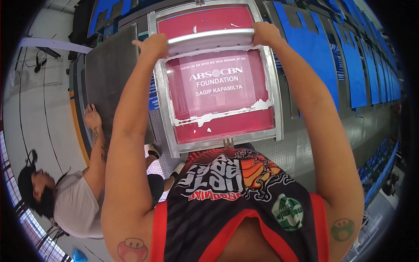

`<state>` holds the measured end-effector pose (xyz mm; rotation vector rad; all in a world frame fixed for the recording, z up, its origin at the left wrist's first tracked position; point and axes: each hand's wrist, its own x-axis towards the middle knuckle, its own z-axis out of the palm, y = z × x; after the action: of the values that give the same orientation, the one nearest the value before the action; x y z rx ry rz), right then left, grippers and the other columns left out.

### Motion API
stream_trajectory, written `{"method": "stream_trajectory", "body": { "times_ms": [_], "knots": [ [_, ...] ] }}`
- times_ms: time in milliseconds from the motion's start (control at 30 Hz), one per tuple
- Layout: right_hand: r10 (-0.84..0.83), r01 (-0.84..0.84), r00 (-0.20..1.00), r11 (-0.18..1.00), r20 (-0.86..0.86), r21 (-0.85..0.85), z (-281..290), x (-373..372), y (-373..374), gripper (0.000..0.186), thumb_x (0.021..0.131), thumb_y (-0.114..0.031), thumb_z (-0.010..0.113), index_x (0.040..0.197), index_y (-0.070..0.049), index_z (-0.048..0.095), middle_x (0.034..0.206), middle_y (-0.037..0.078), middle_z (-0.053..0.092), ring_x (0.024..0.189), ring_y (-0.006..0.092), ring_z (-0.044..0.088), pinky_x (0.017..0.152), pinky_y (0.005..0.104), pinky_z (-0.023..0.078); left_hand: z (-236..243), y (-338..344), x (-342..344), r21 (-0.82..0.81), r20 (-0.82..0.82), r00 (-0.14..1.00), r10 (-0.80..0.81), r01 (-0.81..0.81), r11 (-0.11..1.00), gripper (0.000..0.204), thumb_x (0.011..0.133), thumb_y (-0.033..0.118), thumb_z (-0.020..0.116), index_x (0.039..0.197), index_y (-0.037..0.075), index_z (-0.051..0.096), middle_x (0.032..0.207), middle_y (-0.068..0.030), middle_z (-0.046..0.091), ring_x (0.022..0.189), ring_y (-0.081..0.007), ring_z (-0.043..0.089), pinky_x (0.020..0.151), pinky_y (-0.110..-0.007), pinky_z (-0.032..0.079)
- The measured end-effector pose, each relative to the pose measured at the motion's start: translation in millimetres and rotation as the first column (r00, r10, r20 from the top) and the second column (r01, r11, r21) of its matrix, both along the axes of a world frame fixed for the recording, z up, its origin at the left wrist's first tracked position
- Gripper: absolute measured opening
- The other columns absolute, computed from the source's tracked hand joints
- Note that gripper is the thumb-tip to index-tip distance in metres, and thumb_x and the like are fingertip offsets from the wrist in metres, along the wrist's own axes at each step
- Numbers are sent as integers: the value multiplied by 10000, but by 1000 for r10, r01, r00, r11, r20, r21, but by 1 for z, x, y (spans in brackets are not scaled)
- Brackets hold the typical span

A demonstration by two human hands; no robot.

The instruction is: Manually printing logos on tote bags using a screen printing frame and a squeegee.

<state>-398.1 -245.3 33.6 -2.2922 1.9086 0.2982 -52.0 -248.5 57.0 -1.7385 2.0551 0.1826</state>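
Note:
Both of my hands hold a wide metal squeegee [211, 38] across the far part of a screen-printing frame [170, 126]. My left hand [156, 45] is closed round its left end, the thumb sticking out sideways. At the right end my right hand [266, 35] is wrapped over the handle. Pink mesh [192, 134] with see-through lettering in the middle fills the aluminium frame. White ink [227, 113] lies in a ragged band across the near part of the mesh, with more along the squeegee's lower edge. What lies under the frame is mostly hidden.
Flat dark boards [114, 83] stand to the left, where another person's hand [92, 117] rests on an edge. Blue cut fabric pieces [301, 52] lie on a long row of boards to the right. A small metal clip [228, 143] sits at the frame's near edge.

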Motion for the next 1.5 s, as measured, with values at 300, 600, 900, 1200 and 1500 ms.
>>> {"method": "stream_trajectory", "body": {
  "times_ms": [300,600,900,1200,1500],
  "knots": [
    [-430,-130,769,618,472,775,-4,35,262,577,850,-551,554,782,1,706,785,156,677,771,238,650,776,385,494,-28,-51,-43,-199,-518,788,-332,266,943,455,644,361,790,1034,156,679,971,-139,682,952,-320,637,818,-445,499],
    [-885,129,101,465,455,876,-73,86,386,318,855,-233,669,937,74,672,802,124,696,676,100,625,641,240,505,-27,-9,-73,-286,-335,909,-246,151,946,437,700,352,757,1095,183,673,977,-116,688,954,-319,638,840,-436,492],
    [-849,125,19,526,528,841,28,83,380,230,857,-137,643,985,50,680,779,93,707,612,74,624,588,213,506,-7,-42,-65,-255,-339,880,-332,254,933,453,643,327,786,1054,159,696,978,-140,686,932,-308,647,822,-393,486],
    [-818,165,110,575,564,801,-56,88,396,194,844,-135,666,914,44,695,755,71,705,595,67,620,574,208,501,-19,71,-77,-279,-277,935,-224,145,949,436,736,294,714,1163,241,646,1048,-99,678,983,-292,639,846,-440,500],
    [-782,156,171,622,599,767,-63,80,391,193,840,-149,675,891,35,699,748,69,705,600,75,635,572,218,507,-43,303,-103,-528,-436,829,-350,79,845,186,739,51,544,892,103,636,787,-94,613,747,-293,618,619,-401,513]
  ]
}}
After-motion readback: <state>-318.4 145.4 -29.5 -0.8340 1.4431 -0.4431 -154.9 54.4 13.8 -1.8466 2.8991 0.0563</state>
